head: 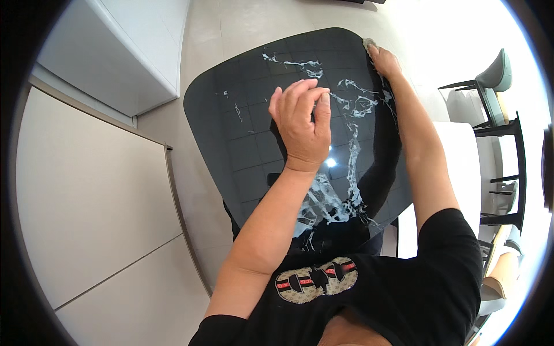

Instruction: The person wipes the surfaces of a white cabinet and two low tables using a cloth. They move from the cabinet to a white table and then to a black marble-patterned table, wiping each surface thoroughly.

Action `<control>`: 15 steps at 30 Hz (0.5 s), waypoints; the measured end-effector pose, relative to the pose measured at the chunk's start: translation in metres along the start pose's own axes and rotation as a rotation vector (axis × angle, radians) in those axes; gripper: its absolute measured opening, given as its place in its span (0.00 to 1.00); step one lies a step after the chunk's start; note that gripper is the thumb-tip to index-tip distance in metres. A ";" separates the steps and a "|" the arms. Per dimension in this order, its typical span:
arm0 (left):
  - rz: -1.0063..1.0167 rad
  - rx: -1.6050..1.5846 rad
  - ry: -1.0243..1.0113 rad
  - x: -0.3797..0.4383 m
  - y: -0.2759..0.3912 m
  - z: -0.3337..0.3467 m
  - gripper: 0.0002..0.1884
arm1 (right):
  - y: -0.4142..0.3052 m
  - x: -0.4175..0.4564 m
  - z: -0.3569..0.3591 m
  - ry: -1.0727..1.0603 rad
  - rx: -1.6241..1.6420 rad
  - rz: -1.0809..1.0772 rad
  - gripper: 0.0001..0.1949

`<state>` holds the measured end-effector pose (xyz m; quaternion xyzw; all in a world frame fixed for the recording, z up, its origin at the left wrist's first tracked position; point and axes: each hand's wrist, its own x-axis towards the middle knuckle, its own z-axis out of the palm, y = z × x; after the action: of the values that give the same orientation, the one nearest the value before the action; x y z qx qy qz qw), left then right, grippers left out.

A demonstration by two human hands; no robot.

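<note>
A glossy black panel (225, 129) with rounded corners lies before me, reflecting floor tiles and a light. Torn, web-like white residue (324, 199) streaks it, thickest near my body. Over the middle of the panel is my left hand (305, 116), its fingers bent and the thumb close to the index fingertip. A white strand begins beside that fingertip; whether the fingers pinch it is unclear. At the panel's far right corner, my right hand (385, 60) grips a crumpled pale wad (370, 43) against the edge. Its fingers are partly hidden there.
A beige cabinet (99, 194) stands at left, with a white cabinet or counter (117, 56) beyond it. To the right are a white surface (458, 160), a black metal frame (519, 168) and a grey-green chair (495, 78). Light tiles (242, 26) cover the floor.
</note>
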<state>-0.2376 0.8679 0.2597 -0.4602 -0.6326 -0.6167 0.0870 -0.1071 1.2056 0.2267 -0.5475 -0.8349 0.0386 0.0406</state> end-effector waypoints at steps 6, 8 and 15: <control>0.162 -0.033 -0.023 0.004 0.007 0.001 0.05 | -0.002 -0.085 -0.014 0.342 0.067 0.091 0.23; 0.261 -0.117 -0.082 0.001 0.018 0.006 0.04 | 0.005 -0.105 -0.008 0.476 -0.029 -0.170 0.20; 0.365 -0.188 -0.126 -0.010 0.032 0.003 0.04 | -0.089 -0.211 -0.007 0.063 0.806 -0.609 0.19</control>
<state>-0.2089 0.8602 0.2746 -0.6111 -0.4824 -0.6171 0.1141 -0.1038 0.9768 0.2376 -0.2210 -0.8738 0.3277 0.2834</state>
